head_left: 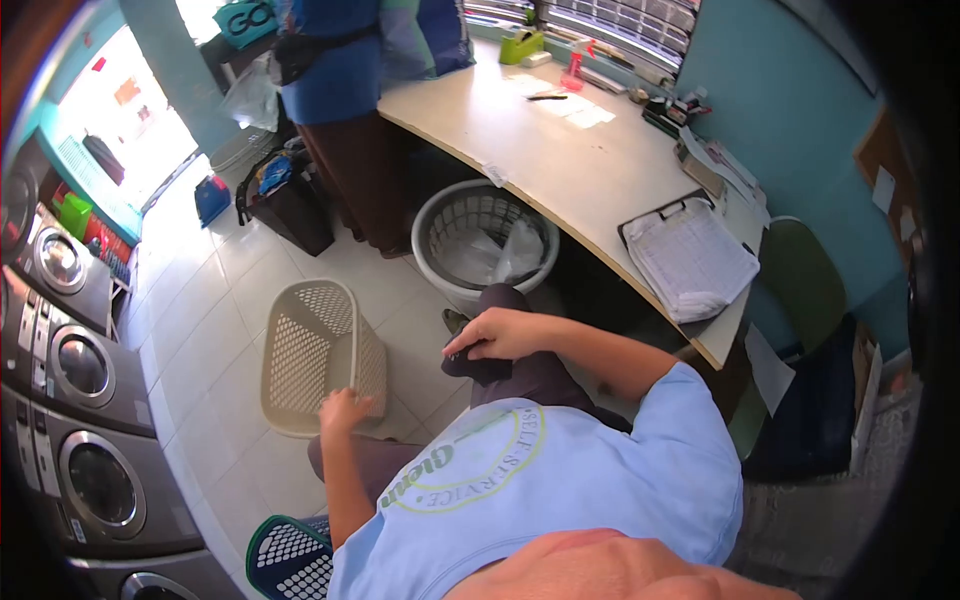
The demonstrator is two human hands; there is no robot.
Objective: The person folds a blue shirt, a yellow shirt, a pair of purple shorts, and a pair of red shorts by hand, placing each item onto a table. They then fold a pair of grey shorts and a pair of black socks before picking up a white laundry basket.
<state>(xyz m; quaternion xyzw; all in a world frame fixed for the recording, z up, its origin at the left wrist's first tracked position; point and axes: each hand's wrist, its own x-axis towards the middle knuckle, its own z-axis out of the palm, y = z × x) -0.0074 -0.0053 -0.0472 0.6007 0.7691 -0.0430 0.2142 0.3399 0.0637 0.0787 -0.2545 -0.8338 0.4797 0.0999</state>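
Note:
My left hand [346, 408] reaches over the near rim of a beige laundry basket [372, 365], overlapping it in this view. Its fingers are apart, with nothing in them. The basket stands on the floor, and its visible inside holds no laundry. In front of my lap, my right hand [503, 334] is closed on a small black bundle [480, 366] that looks like folded cloth. The fingers cover part of it; I cannot tell its exact kind. A grey round laundry basket [428, 262] with clear plastic bags stands just beyond my knees.
A long table [600, 190] on my right bears a clipboard [690, 250] with papers and a red spray bottle [575, 66]. Another person [335, 80] stands at its far end, beside a black bin [290, 210]. Washing machines [85, 365] line the left; a green basket [285, 560] sits near me.

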